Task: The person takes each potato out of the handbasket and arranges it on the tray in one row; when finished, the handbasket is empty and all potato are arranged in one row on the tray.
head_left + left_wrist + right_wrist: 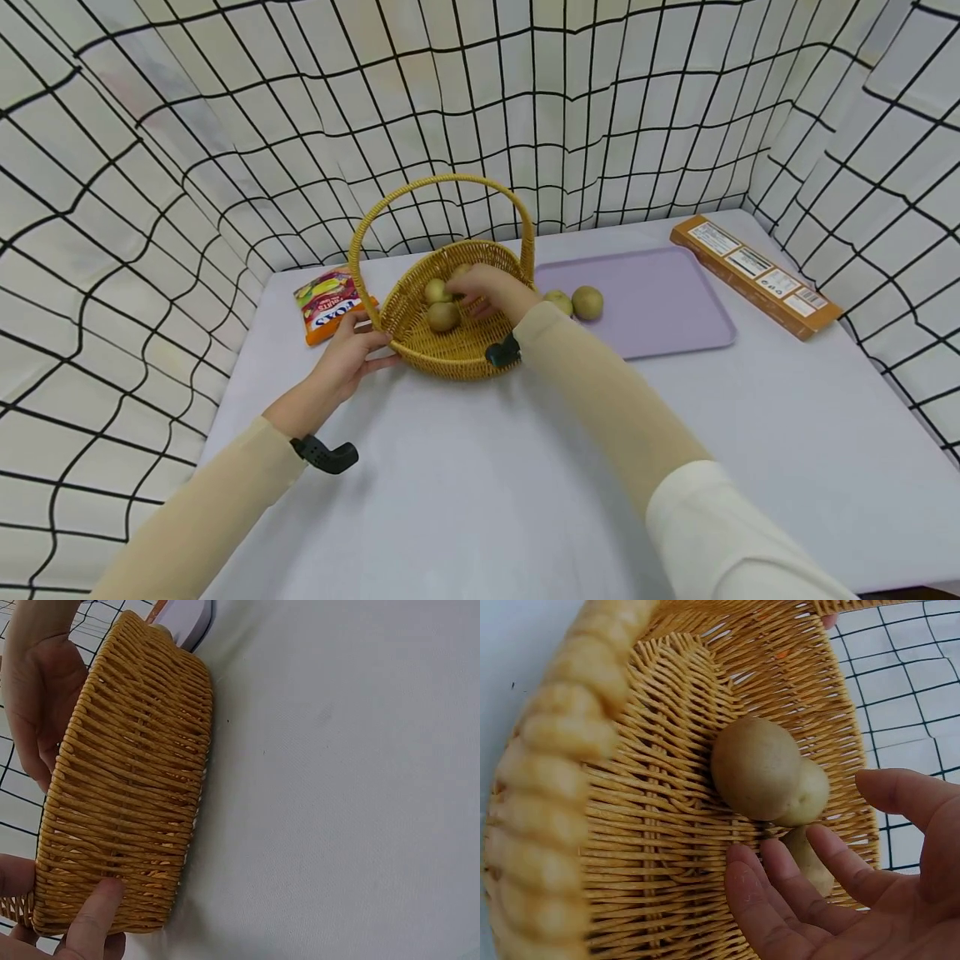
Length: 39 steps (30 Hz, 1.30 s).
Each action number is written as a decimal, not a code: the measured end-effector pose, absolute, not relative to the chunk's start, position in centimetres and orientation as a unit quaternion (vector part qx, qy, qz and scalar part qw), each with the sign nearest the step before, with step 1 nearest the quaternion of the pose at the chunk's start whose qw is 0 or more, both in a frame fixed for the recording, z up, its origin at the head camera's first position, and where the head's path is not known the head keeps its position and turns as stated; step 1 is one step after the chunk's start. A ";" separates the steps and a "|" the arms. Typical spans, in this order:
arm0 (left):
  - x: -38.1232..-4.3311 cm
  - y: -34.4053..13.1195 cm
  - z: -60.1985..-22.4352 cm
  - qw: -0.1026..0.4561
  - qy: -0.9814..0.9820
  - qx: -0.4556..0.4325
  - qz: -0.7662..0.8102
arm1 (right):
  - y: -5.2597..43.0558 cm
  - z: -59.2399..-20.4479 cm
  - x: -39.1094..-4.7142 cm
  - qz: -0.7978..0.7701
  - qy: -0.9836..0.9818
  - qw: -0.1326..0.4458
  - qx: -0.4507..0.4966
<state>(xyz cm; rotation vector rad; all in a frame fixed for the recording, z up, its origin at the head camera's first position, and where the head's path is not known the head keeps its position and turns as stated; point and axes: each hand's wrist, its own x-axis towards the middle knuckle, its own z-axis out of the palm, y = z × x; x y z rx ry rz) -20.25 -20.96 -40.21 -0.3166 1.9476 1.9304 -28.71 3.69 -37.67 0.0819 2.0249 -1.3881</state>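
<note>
A yellow wicker basket [457, 367] with a tall hoop handle stands on the table. My left hand [347, 354] grips its left rim, with fingers on the outer wall [120, 780]. Inside the basket lie a round brown fruit or potato [754, 769], a paler yellowish one [810, 795] against it, and a third [808, 859] partly hidden by fingers. My right hand [491, 289] reaches over the basket's right side. Its fingers are loosely extended beside the third piece; whether they touch it I cannot tell.
On the left end of a lilac tray [652, 300] sit a brown round piece [587, 302] and a greenish one [557, 302], partly behind the right sleeve. An orange-brown box [757, 275] lies far right. A colourful snack bag [330, 304] lies left of the basket. Black netting [585, 108] surrounds the table.
</note>
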 end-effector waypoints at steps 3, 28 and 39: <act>-20.3 -20.9 -40.2 0.190 0.693 -0.114 0.685 | 3.3 -38.1 -28.9 -0.528 0.778 0.337 0.043; -20.4 -20.7 -39.9 0.185 0.708 -0.108 0.673 | 1.9 -38.8 -29.1 -0.552 0.747 0.364 0.068; -20.2 -20.7 -39.9 0.187 0.706 -0.112 0.674 | 1.4 -39.9 -30.2 -0.505 0.783 0.354 0.082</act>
